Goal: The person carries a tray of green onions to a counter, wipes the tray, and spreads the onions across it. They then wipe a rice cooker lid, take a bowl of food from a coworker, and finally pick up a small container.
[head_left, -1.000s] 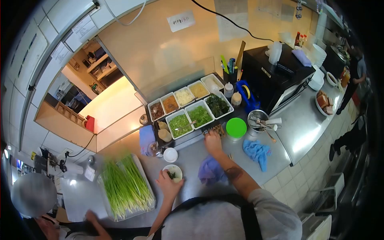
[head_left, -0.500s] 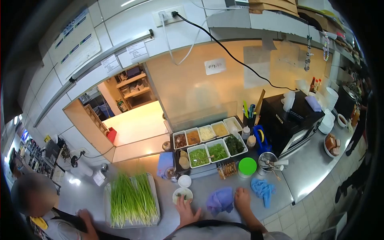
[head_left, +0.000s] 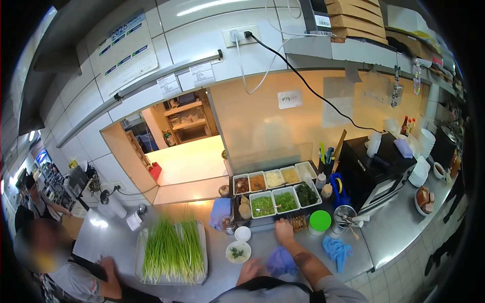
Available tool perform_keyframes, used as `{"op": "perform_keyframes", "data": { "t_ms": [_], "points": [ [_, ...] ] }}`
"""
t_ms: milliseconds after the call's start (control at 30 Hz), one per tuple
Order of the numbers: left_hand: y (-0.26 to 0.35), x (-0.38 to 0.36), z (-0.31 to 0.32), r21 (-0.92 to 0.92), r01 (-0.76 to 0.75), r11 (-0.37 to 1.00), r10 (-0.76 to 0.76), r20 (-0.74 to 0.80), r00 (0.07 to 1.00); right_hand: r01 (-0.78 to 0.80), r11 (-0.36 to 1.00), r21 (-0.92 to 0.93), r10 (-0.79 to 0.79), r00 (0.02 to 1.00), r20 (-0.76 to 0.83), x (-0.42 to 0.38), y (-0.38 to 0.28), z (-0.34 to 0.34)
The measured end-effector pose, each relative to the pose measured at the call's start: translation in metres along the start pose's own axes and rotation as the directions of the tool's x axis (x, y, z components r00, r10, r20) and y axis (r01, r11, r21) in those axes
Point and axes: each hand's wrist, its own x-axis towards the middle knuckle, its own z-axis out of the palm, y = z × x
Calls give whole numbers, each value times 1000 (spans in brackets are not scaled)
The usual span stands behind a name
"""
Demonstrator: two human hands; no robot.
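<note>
My right hand [head_left: 284, 231] reaches forward to the front edge of the condiment rack, just left of a row of small wooden-looking items [head_left: 299, 223]. Its fingers look curled in, and whatever they hold is hidden. Chopped green onion [head_left: 261, 204] and green herbs [head_left: 286, 201] fill the containers just beyond. Low on the steel counter, my left hand [head_left: 249, 271] is slightly blurred, with its fingers loosely extended and nothing in them. Near it stands a white bowl [head_left: 230, 255] with green leaves inside. A purple cloth [head_left: 282, 262] lies between that hand and my right forearm.
At left, a tray [head_left: 204, 252] carries long green stalks [head_left: 172, 252]. Another person [head_left: 83, 275] stands beyond it. A green-lidded tub [head_left: 320, 222], a metal utensil pot [head_left: 344, 214] and a blue cloth [head_left: 337, 251] sit to the right, near a black appliance [head_left: 371, 169].
My right hand has moved forward from beside the purple cloth to the rack's front edge. My left hand has come off the white bowl and drawn slightly back. The view has shifted.
</note>
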Motion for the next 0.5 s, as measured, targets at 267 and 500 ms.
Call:
{"op": "perform_keyframes", "data": {
  "t_ms": [267, 500],
  "points": [
    [-28, -22, 13, -114, 100, 988, -74, 208, 975, -112, 968, 226, 99, 993, 67, -10, 9, -65],
    [-27, -7, 10, -203, 130, 971, -38, 406, 913, 297, 875, 383, -101, 884, -457, -39, 29, -211]
  ]
}}
